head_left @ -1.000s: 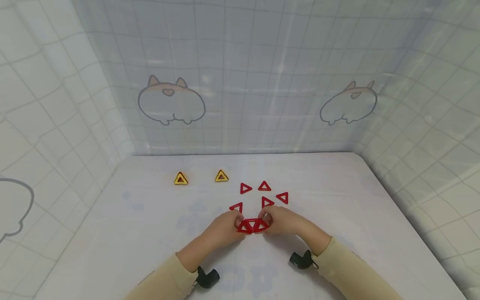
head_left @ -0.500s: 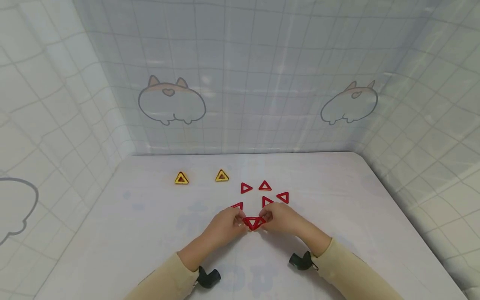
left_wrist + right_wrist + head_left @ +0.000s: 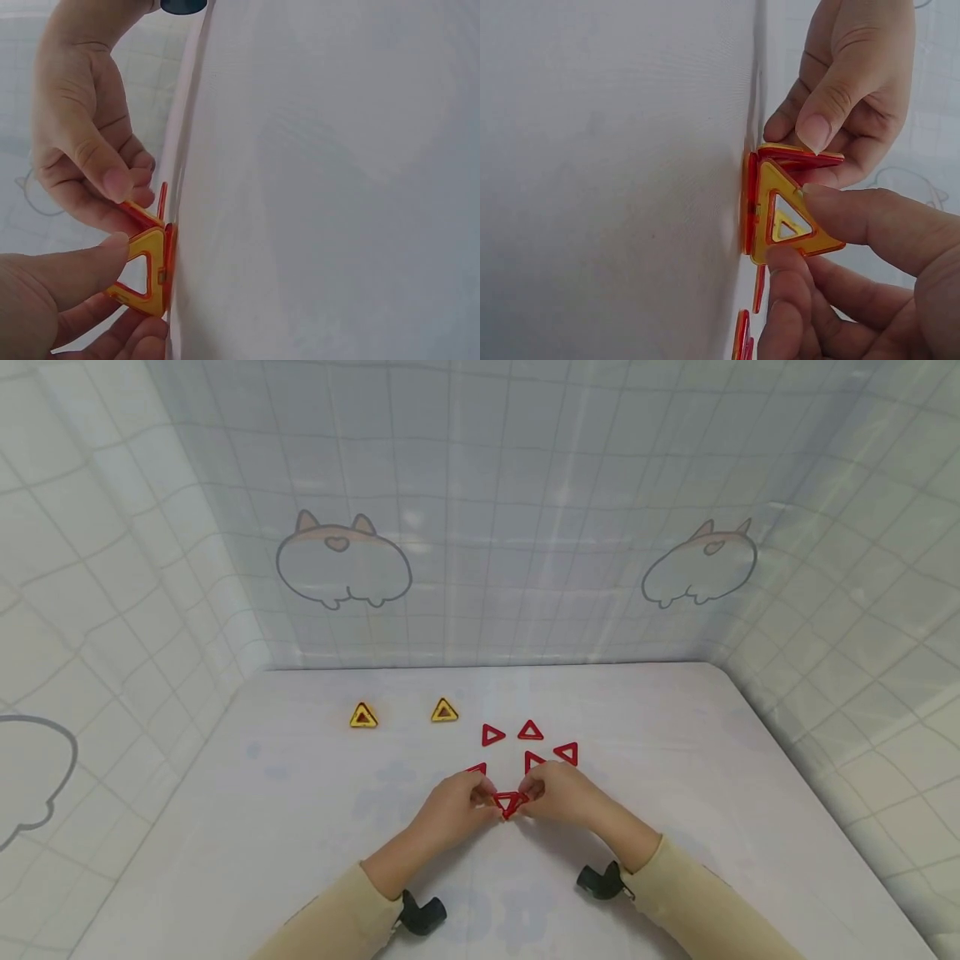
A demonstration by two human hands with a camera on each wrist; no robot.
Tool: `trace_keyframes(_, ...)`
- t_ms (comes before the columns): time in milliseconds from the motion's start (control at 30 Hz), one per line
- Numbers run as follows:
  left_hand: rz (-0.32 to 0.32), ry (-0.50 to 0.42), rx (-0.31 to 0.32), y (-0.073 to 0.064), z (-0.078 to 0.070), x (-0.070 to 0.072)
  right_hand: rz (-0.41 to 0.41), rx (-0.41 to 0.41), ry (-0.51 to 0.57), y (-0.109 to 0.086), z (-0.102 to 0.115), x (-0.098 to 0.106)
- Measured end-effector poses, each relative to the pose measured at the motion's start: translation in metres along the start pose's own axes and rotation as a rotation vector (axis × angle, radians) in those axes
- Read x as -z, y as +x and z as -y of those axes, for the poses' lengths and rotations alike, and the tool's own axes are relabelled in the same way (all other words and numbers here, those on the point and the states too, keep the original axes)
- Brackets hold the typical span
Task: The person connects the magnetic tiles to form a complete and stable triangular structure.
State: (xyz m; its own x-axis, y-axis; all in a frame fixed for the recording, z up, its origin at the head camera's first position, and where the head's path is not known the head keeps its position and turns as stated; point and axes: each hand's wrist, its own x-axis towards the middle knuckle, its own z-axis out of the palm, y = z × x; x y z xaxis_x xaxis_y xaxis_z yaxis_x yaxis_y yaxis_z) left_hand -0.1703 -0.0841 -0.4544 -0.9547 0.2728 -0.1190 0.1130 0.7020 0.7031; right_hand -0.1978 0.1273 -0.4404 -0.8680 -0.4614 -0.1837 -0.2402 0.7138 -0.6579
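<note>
Three red triangular magnetic tiles are joined in a group; the middle tile (image 3: 506, 794) lies on the white table and the outer two are tilted up from it. The left hand (image 3: 452, 810) pinches the left outer tile (image 3: 155, 259) between thumb and fingers. On the other side, the right hand (image 3: 561, 793) pinches the right outer tile (image 3: 763, 225) by its edge. Seen from the wrists, these tiles have yellow faces and red-orange edges. In the head view the fingers hide most of both outer tiles.
Beyond the hands lie several loose red triangles, among them a front one (image 3: 528, 763) by the right fingers and a far one (image 3: 530, 737). Two yellow triangles (image 3: 363, 725) sit farther left. A gridded curtain (image 3: 525, 527) stands behind the table (image 3: 285, 827).
Both hands have moved inward and slightly away from the body. The outer tiles, nearly flat earlier, have been folded up about the middle tile.
</note>
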Motion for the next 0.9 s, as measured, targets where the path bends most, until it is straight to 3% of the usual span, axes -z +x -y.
trace_keyframes(200,-0.010,-0.026,-0.008,0.003,0.001,-0.002,-0.014,0.043,0.021,0.004,-0.002,0.001)
trace_keyframes(667,-0.018,-0.054,-0.090,0.008,0.005,-0.006,-0.023,0.076,0.095,0.012,-0.010,0.000)
trace_keyframes(900,-0.005,-0.068,-0.066,0.009,0.005,-0.006,0.006,0.077,0.130,0.013,-0.011,0.001)
